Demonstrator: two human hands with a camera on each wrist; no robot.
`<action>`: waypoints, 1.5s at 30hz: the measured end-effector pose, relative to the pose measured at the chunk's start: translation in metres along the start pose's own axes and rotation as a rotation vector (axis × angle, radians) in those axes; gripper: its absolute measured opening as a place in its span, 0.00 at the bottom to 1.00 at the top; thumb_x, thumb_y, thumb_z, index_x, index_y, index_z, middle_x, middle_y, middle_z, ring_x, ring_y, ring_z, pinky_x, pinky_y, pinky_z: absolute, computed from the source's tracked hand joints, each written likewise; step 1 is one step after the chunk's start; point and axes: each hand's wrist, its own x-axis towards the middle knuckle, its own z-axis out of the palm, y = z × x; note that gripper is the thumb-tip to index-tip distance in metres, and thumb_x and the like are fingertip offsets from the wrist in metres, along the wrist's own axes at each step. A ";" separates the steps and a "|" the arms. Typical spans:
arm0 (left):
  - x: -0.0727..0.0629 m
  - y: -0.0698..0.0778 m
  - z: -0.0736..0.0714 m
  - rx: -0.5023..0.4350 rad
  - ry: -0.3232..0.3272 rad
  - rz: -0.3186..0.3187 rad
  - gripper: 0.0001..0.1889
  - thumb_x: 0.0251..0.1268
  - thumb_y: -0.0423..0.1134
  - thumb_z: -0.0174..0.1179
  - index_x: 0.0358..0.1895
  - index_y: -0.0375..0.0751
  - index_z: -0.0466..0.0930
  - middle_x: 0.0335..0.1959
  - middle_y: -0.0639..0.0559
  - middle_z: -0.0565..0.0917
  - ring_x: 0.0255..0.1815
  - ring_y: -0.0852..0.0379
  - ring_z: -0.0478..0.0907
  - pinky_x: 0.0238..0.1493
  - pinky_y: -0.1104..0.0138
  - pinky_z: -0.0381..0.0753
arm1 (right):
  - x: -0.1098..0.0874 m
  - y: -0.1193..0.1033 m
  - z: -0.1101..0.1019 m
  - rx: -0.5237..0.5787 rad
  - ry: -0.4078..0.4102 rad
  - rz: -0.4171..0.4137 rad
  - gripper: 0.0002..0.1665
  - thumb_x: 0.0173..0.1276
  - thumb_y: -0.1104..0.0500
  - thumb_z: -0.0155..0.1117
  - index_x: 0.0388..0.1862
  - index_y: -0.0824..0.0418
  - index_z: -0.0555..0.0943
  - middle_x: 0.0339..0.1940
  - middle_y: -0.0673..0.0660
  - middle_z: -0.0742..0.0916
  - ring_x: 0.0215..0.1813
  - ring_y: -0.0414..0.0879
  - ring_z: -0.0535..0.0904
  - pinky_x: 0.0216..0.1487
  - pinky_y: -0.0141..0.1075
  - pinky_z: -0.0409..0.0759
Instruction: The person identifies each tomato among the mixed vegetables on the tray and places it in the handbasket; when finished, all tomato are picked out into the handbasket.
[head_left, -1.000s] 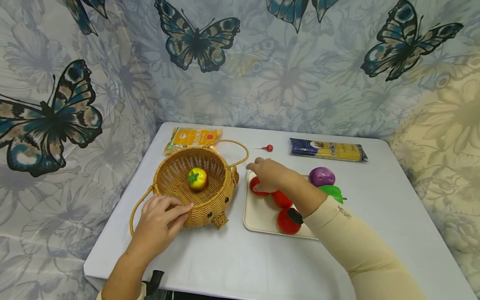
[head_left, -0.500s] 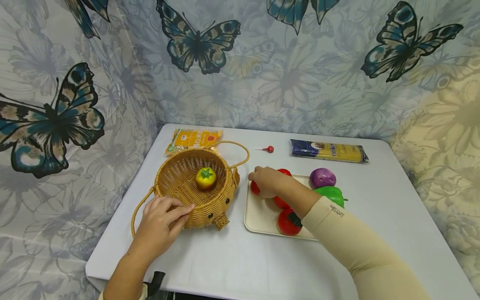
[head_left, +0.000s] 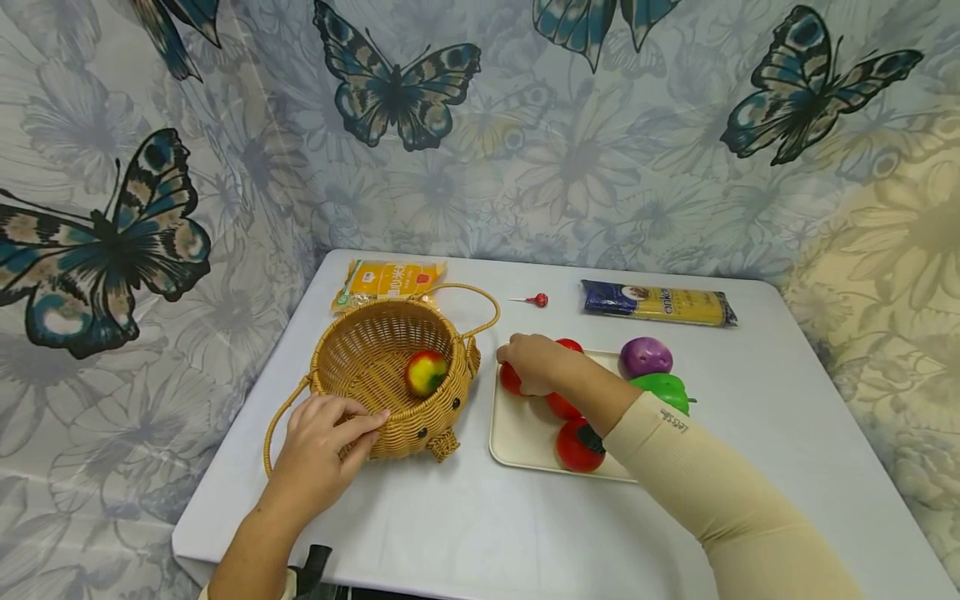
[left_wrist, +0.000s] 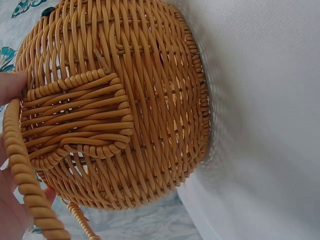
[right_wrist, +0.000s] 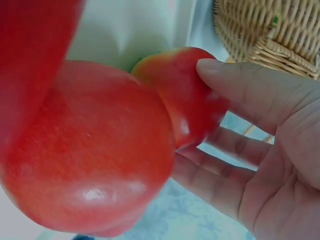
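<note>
My left hand [head_left: 322, 446] holds the near left rim of a round wicker basket [head_left: 416, 429] with an animal face. The left wrist view shows the thumb and fingertips at the rim, beside the twisted handle [left_wrist: 25, 175]. Inside the basket, a small red-and-yellow toy fruit [head_left: 425, 372] lies against the right wall. My right hand [head_left: 536, 364] is over the left part of a cream tray [head_left: 517, 437]. Between its thumb and fingers it grips another red-and-yellow toy fruit [right_wrist: 187, 95]. A larger red fruit [right_wrist: 95, 150] sits right beside that one, closer to the wrist camera.
Also on the tray are a red tomato-like toy [head_left: 579, 446], a green pepper [head_left: 663, 390] and a purple round vegetable [head_left: 646, 357]. Behind lie a yellow food packet [head_left: 386, 279], a small red-headed pick [head_left: 538, 300] and a blue-and-yellow noodle packet [head_left: 660, 302]. A patterned cloth wall borders the table.
The fruit in the basket has rolled right, to the wall. My right hand has lowered slightly and its fingers have come together around the fruit on the tray. My left hand stays at the rim.
</note>
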 end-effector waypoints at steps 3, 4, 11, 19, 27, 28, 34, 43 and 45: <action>0.000 0.000 0.000 -0.001 0.000 -0.001 0.17 0.51 0.33 0.77 0.46 0.52 0.93 0.40 0.54 0.84 0.46 0.48 0.77 0.63 0.34 0.66 | -0.003 0.000 -0.005 0.005 0.007 0.006 0.27 0.58 0.62 0.78 0.58 0.58 0.82 0.46 0.61 0.83 0.43 0.55 0.83 0.54 0.49 0.84; 0.000 0.000 0.000 -0.001 -0.001 -0.002 0.17 0.51 0.33 0.77 0.47 0.52 0.92 0.41 0.54 0.84 0.46 0.48 0.77 0.63 0.34 0.66 | -0.004 0.000 -0.006 0.010 0.011 0.011 0.27 0.58 0.61 0.78 0.58 0.57 0.81 0.46 0.60 0.83 0.44 0.55 0.82 0.54 0.48 0.84; 0.000 0.001 0.000 -0.004 -0.006 -0.006 0.18 0.51 0.33 0.78 0.47 0.52 0.92 0.41 0.54 0.84 0.47 0.48 0.77 0.63 0.33 0.66 | -0.011 0.003 -0.018 0.072 0.027 0.046 0.29 0.59 0.62 0.77 0.61 0.55 0.80 0.51 0.60 0.83 0.49 0.55 0.82 0.58 0.48 0.83; 0.000 0.001 -0.001 -0.006 -0.004 -0.007 0.17 0.51 0.33 0.77 0.46 0.52 0.92 0.41 0.54 0.84 0.47 0.48 0.77 0.63 0.33 0.65 | -0.028 0.002 -0.039 0.124 0.062 0.071 0.31 0.61 0.61 0.76 0.64 0.56 0.79 0.54 0.59 0.82 0.53 0.55 0.82 0.58 0.49 0.83; -0.001 0.001 -0.001 -0.005 0.000 -0.005 0.17 0.51 0.33 0.77 0.46 0.52 0.93 0.40 0.54 0.84 0.47 0.48 0.76 0.63 0.34 0.66 | -0.039 0.000 -0.061 0.132 0.127 0.103 0.33 0.62 0.58 0.77 0.67 0.55 0.78 0.58 0.60 0.82 0.57 0.58 0.81 0.58 0.54 0.83; -0.001 0.001 0.000 -0.004 0.001 -0.004 0.17 0.51 0.33 0.77 0.46 0.52 0.93 0.40 0.54 0.84 0.47 0.48 0.76 0.63 0.33 0.66 | -0.040 -0.002 -0.064 0.136 0.130 0.108 0.34 0.62 0.58 0.77 0.67 0.54 0.78 0.59 0.60 0.82 0.58 0.59 0.81 0.58 0.54 0.83; -0.002 0.000 0.001 0.014 -0.016 -0.017 0.17 0.52 0.34 0.77 0.47 0.53 0.92 0.41 0.54 0.83 0.48 0.47 0.77 0.63 0.34 0.66 | -0.046 -0.010 -0.078 0.153 0.167 0.094 0.34 0.63 0.58 0.78 0.67 0.53 0.78 0.59 0.59 0.82 0.57 0.58 0.81 0.56 0.52 0.84; -0.001 0.001 0.000 0.004 -0.028 -0.023 0.17 0.53 0.34 0.77 0.47 0.52 0.92 0.41 0.54 0.84 0.47 0.49 0.76 0.65 0.34 0.65 | -0.039 -0.035 -0.097 0.161 0.240 0.024 0.34 0.65 0.57 0.76 0.70 0.54 0.76 0.62 0.60 0.81 0.59 0.58 0.80 0.59 0.50 0.84; -0.001 0.001 0.001 0.002 -0.020 -0.014 0.17 0.53 0.34 0.77 0.47 0.52 0.92 0.41 0.53 0.84 0.47 0.48 0.76 0.64 0.35 0.66 | -0.035 -0.041 -0.100 0.166 0.248 0.015 0.34 0.65 0.57 0.76 0.70 0.54 0.76 0.63 0.59 0.80 0.60 0.57 0.80 0.58 0.50 0.84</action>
